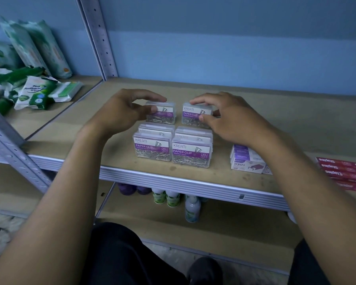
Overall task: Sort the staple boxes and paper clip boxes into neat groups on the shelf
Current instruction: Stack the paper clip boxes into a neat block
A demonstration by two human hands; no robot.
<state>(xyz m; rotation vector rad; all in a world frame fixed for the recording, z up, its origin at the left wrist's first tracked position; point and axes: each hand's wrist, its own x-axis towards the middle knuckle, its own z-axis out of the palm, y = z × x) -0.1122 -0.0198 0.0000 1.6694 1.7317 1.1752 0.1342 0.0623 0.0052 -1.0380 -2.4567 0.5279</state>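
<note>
Tan shelf [275, 112], red staple boxes [345, 173] cut off — right edge, left hand [121, 110] hiding a label

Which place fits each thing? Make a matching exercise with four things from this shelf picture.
Things:
1. Paper clip boxes
2. Red staple boxes
3. Wipes packs
4. Bottles

Places:
A. Lower shelf
B. Far right edge of the shelf
C. Left, past the metal post
D. Middle of the shelf, by both hands

Pairs: 1-D, 2-B, 3-C, 4-A
</note>
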